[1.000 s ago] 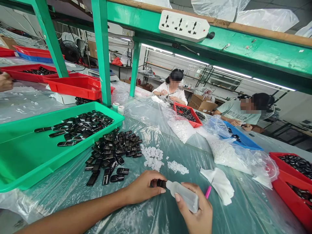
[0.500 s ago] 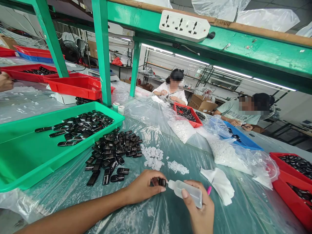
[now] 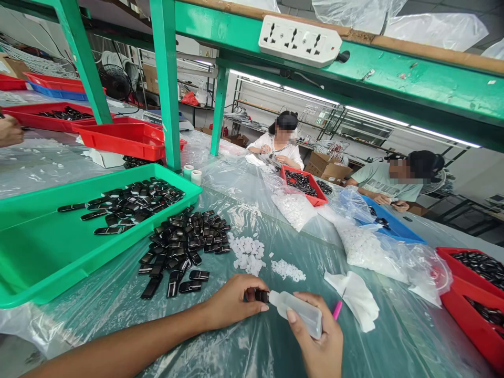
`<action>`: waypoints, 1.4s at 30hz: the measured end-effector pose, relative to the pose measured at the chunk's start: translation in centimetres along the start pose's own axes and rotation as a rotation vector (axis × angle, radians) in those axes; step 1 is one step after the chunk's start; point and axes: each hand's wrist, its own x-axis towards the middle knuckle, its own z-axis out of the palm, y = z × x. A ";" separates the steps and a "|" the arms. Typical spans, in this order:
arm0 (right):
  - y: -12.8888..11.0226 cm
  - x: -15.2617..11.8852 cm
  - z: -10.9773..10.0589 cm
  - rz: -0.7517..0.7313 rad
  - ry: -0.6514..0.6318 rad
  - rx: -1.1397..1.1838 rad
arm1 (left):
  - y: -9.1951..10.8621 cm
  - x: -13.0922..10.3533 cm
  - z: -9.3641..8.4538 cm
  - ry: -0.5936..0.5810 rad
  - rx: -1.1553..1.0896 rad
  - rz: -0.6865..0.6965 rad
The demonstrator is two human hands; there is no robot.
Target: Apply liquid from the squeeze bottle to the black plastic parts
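Observation:
Near the bottom centre, my left hand (image 3: 236, 304) pinches a small black piece (image 3: 261, 296) between thumb and fingers. My right hand (image 3: 321, 336) is wrapped round a translucent squeeze bottle (image 3: 301, 312), whose nozzle end meets the black piece. A pink stick (image 3: 337, 310) shows beside the right hand's fingers. Beyond my left hand lie a heap of black pieces (image 3: 185, 241), a pile of larger white bits (image 3: 247, 252) and a pile of smaller white bits (image 3: 289, 270). A crumpled white tissue (image 3: 360, 304) rests to the right.
A green tray (image 3: 43, 283) with black pieces stands at left. Bags of white bits (image 3: 366, 249) and red bins (image 3: 468, 315) are at right. A green frame post (image 3: 165, 89) rises from the table. Two people sit across it; another person's hand (image 3: 10, 131) is far left.
The bottle in my right hand has moved slightly left, and its nozzle has closed the small gap to the black piece. My left hand has barely moved.

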 end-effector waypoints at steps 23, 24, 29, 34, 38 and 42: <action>0.2 0.1 0.0 0.006 -0.033 -0.011 | 0.0 0.0 -0.1 -0.001 0.076 -0.010; 0.1 0.1 0.0 0.027 -0.026 0.004 | 0.0 0.0 0.0 0.002 0.063 -0.010; 0.0 0.7 -0.3 0.153 0.020 0.121 | 0.0 0.0 0.1 -0.008 -0.049 -0.040; 1.5 1.3 -0.5 0.285 -0.030 0.352 | 0.1 0.0 0.1 -0.013 -0.113 -0.052; 2.9 1.6 -0.4 0.400 -0.089 0.683 | 0.2 0.0 0.0 -0.008 -0.131 -0.051; 3.7 2.2 -0.5 0.405 -0.092 0.783 | 0.1 0.0 0.0 -0.012 -0.122 -0.051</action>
